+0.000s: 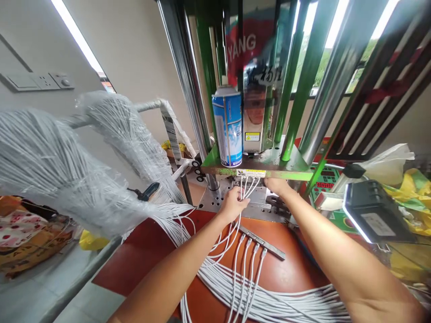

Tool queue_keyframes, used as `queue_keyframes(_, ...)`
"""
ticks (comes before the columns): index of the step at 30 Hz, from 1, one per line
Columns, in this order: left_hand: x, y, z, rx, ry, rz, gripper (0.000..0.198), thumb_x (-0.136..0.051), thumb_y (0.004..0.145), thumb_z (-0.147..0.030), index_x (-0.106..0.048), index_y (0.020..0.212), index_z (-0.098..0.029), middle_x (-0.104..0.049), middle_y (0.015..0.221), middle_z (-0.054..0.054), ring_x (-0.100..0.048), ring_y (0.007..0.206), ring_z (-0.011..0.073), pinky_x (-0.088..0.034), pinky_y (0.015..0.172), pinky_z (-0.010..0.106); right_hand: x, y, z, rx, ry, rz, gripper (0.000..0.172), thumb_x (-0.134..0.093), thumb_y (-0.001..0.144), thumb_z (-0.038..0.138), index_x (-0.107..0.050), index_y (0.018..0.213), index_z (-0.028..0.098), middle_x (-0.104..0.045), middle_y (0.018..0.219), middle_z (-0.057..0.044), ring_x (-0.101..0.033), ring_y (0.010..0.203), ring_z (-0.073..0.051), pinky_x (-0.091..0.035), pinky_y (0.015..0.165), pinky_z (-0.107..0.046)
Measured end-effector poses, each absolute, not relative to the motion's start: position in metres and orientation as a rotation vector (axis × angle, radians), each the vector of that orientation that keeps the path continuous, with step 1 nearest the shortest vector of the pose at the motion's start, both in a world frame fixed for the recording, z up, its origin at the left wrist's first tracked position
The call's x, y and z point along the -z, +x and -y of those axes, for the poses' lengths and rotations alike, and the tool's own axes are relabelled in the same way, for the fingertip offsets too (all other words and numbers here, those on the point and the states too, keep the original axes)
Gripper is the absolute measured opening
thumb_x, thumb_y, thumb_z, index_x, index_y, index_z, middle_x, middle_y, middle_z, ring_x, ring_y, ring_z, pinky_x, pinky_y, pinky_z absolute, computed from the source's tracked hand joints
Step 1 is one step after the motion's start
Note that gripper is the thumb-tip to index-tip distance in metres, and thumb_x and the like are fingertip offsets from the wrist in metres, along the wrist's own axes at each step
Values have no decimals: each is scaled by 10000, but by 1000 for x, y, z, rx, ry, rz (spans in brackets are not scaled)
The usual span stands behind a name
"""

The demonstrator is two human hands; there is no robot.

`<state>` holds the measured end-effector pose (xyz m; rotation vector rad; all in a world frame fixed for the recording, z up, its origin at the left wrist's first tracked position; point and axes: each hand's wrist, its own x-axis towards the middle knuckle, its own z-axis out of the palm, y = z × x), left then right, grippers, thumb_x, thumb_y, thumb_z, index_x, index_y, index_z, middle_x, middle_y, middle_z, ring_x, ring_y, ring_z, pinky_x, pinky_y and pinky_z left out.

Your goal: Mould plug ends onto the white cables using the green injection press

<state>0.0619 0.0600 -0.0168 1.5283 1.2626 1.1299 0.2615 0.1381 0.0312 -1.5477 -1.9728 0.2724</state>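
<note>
Head view is directed down into a vertical moulding press (266, 152) with chrome and green columns. White cables (247, 186) are gathered by the left hand (232, 205), its fingers closed around them just in front of the mould (257, 197), and their ends are led up into this mould. The right hand (278, 185) is pressed near the edge of a green steel plate (215, 167); its fingertips are hidden, so it cannot be told whether they are apart or together.

Four cables with formed plugs (248, 243) are laid across a steel bar (269, 246) on the red-brown table (286, 264), which appears to show some ends as already formed. Many cables are lying below them, and large bundles in plastic film (43, 168) are hanging at left; how many ends are left cannot be told.

"YANG" can be read on a red banner (244, 43) behind the press. A blue-and-white spray can (228, 125) is standing on the plate, but its small writing cannot be read.
</note>
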Motion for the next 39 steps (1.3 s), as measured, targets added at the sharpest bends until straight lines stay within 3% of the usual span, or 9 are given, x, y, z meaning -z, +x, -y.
queue_keyframes(8, -39, 57, -15, -908, 1120, -832, 535, -769, 772, -551, -606, 1047, -123, -718, 906, 120, -664, 631, 156, -565, 631, 321, -16, 268, -83, -171, -1513, 1810, 317, -557, 1026, 438, -631, 1164, 162, -661, 1129, -74, -648, 995, -205, -547, 893, -416)
queue_keyframes(12, -41, 60, 37, -771, 816, -661, 481, -715, 852, -514, -651, 1065, -87, -697, 787, 86, -520, 472, 74, -309, 406, 186, -5, 272, -29, -164, -1459, 1853, 339, -370, 1067, 445, -575, 960, 196, -630, 935, -59, -609, 863, -199, -487, 819, -344)
queue_keyframes(14, -37, 64, 63, -818, 776, -693, 441, -722, 856, -503, -654, 996, -90, -573, 597, -13, -320, 374, 31, -149, 374, 195, 1, 269, -5, -146, -1479, 1851, 339, -345, 1061, 456, -537, 916, 217, -610, 926, -65, -592, 844, -212, -463, 786, -344)
queue_keyframes(16, -34, 69, 85, -882, 763, -751, 439, -742, 836, -523, -639, 949, -111, -435, 510, -83, -194, 364, 22, -91, 385, 209, 8, 266, 11, -117, -1540, 1813, 326, -332, 1057, 443, -517, 905, 222, -591, 946, -82, -579, 852, -231, -442, 752, -354)
queue_keyframes(20, -39, 74, 115, -897, 822, -850, 507, -712, 834, -622, -630, 933, -131, -383, 483, -99, -163, 376, 29, -97, 401, 218, 23, 266, 26, -142, -1627, 1790, 280, -356, 1036, 383, -527, 889, 218, -576, 912, -85, -557, 801, -234, -412, 696, -355)
queue_keyframes(25, -45, 63, 128, -877, 1022, -882, 545, -661, 866, -666, -658, 903, -122, -388, 456, -81, -225, 390, 48, -138, 419, 220, 33, 280, 36, -293, -1560, 1879, 248, -426, 964, 312, -545, 770, 214, -593, 841, -95, -541, 820, -249, -429, 787, -404)
queue_keyframes(30, -37, 52, 131, -844, 1216, -870, 527, -575, 958, -627, -675, 899, -113, -391, 457, -71, -276, 412, 55, -183, 459, 226, 23, 289, 43, -557, -1437, 1856, 362, -476, 957, 471, -628, 777, 197, -635, 861, -111, -568, 906, -287, -462, 847, -459)
queue_keyframes(34, -36, 54, 131, -781, 1272, -815, 525, -588, 952, -628, -680, 877, -117, -373, 448, -75, -273, 409, 57, -204, 467, 232, -5, 282, 53, -972, -1227, 1811, 615, -291, 1028, 636, -687, 910, 181, -695, 862, -100, -641, 773, -231, -530, 714, -383)
queue_keyframes(39, -41, 60, 145, -691, 1327, -840, 514, -573, 960, -631, -685, 866, -138, -351, 474, -69, -271, 443, 60, -201, 487, 239, -26, 283, 73, -1200, -1087, 1621, 516, -409, 1002, 655, -617, 849, 208, -674, 790, -65, -624, 663, -199, -543, 629, -354)
